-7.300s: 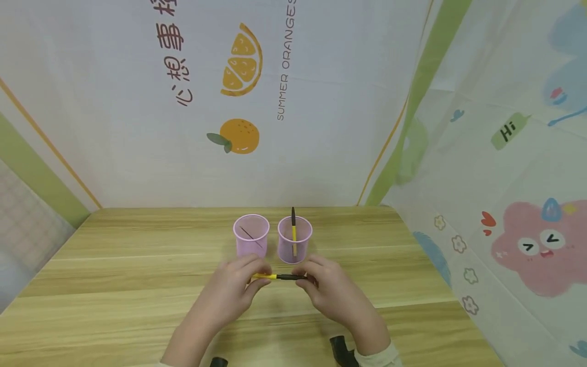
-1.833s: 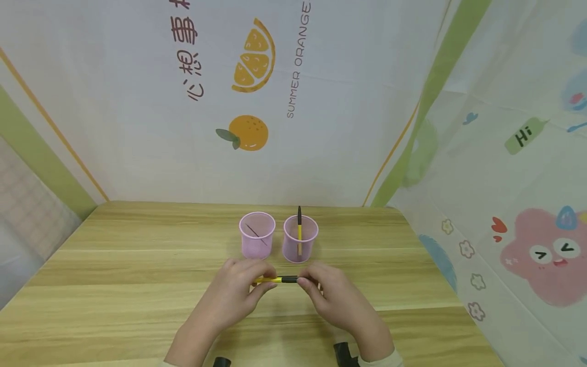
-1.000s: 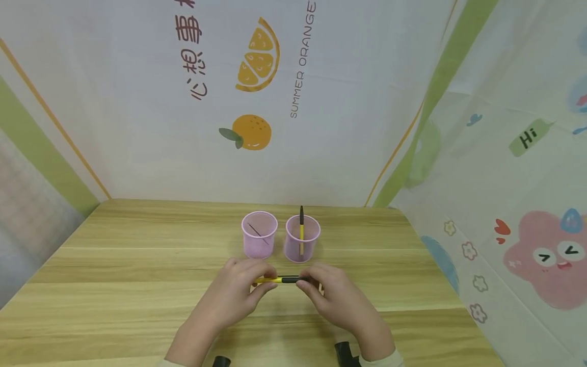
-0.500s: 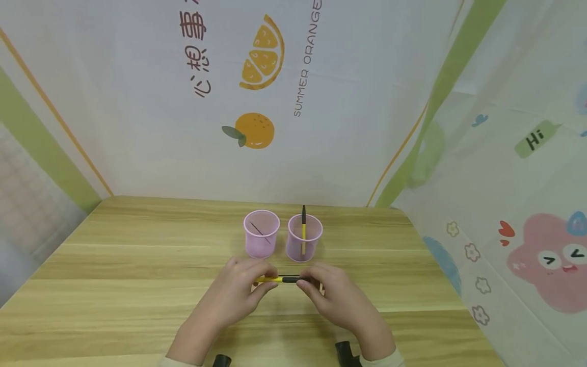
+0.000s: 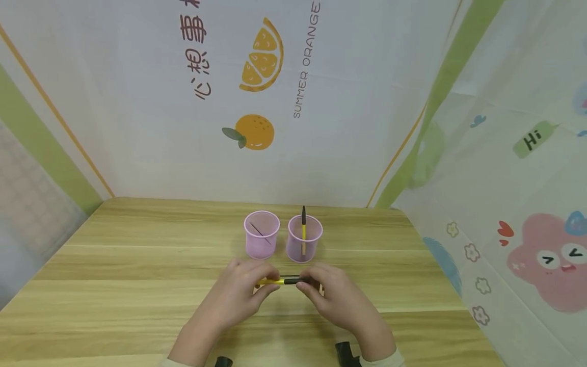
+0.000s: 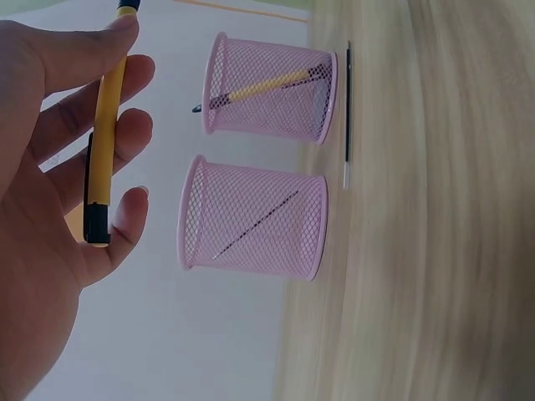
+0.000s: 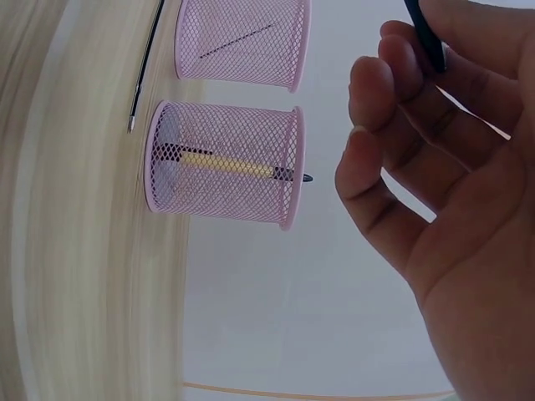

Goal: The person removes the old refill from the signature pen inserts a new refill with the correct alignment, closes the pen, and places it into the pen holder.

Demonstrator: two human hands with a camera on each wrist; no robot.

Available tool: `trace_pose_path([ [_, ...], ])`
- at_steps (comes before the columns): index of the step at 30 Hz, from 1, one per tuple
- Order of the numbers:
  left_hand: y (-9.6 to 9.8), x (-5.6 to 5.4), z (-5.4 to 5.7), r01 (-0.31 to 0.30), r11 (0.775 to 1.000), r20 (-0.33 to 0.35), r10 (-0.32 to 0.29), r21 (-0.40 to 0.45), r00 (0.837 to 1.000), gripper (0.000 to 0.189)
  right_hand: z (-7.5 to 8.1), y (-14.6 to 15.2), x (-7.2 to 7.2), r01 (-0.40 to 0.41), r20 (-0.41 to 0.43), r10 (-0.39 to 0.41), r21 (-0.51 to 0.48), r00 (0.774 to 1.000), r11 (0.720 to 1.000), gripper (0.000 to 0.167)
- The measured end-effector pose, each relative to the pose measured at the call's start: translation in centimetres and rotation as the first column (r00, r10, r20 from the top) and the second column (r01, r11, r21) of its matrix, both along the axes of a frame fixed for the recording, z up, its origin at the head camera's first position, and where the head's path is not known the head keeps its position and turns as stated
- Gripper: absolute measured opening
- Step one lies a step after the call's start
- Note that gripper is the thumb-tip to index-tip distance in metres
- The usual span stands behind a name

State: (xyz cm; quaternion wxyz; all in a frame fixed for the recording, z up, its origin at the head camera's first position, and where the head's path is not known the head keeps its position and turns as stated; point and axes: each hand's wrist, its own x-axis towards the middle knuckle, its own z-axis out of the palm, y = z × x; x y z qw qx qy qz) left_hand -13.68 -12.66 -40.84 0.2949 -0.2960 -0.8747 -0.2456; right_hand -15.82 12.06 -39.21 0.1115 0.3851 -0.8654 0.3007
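Note:
A yellow ballpoint pen [image 5: 277, 281] with a black grip is stretched level between both hands, just above the table. My left hand [image 5: 238, 290] pinches its yellow barrel; the black clip end [image 6: 98, 224] shows in the left wrist view. Thumb and fingers of my right hand [image 5: 331, 293] pinch the black tip end [image 7: 428, 38]. Behind the pen a thin dark pen refill [image 6: 348, 117] lies on the table, partly hidden by the hands in the head view. Beyond stand two pink mesh pen holders, the left one [image 5: 260, 250] and the right one [image 5: 292, 251].
Another thin refill [image 6: 255, 225] leans inside the left holder. In the right holder a yellow and black pen [image 5: 303, 232] stands with its black tip up. The wooden table [image 5: 137, 265] meets a printed cloth [image 5: 321, 153] at the back. Black pieces [image 5: 345, 354] show near the wrists.
The head view has shifted, so the scene sits a little further right in it. Both hands keep their hold on the pen, with hardly any movement. The refill behind it now shows more plainly.

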Motion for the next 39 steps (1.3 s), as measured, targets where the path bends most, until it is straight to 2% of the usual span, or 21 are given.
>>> trace_pose_path([
  [9, 1.0, 0.1, 0.0, 0.009, 0.998, 0.001, -0.009, -0.056, 1.0, 0.019, 0.1, -0.2, 0.1, -0.032, 0.018, 0.032, 0.009, 0.999, 0.999, 0.006],
  [14, 1.5, -0.4, 1.0, 0.01, 0.993, 0.003, -0.01, -0.114, 1.0, 0.017, 0.3, -0.1, 0.3, -0.041, 0.072, 0.039, 0.038, 0.997, 0.998, 0.006],
  [17, 1.9, -0.8, 1.7, -0.009, 0.99, -0.006, 0.009, -0.144, 1.0, 0.017, 0.4, 0.1, 0.4, -0.025, 0.129, 0.017, 0.053, 0.991, 0.998, 0.009],
  [20, 2.2, -1.4, 2.3, -0.029, 0.991, -0.019, 0.027, -0.129, 0.999, 0.02, 0.4, 0.7, 0.3, -0.008, 0.174, -0.001, 0.05, 0.985, 0.999, 0.01],
  [23, 2.6, -2.0, 2.7, -0.048, 0.995, -0.04, 0.045, -0.086, 0.998, 0.022, 0.7, 1.5, 0.2, 0.045, 0.217, -0.054, 0.049, 0.975, 0.998, 0.015],
  [26, 2.8, -2.5, 2.8, -0.067, 0.997, -0.035, 0.066, -0.035, 0.997, 0.025, 1.1, 2.4, 0.0, 0.126, 0.224, -0.133, 0.044, 0.965, 0.991, 0.016],
  [31, 3.0, -2.9, 2.2, -0.12, 0.992, 0.032, 0.119, 0.03, 0.992, 0.033, 1.7, 3.3, -0.2, 0.23, 0.192, -0.231, 0.026, 0.954, 0.973, 0.008],
  [39, 3.2, -3.6, 1.4, -0.187, 0.982, 0.136, 0.182, 0.029, 0.974, 0.039, 1.8, 3.9, -0.2, 0.297, 0.193, -0.298, 0.037, 0.935, 0.954, 0.007],
])
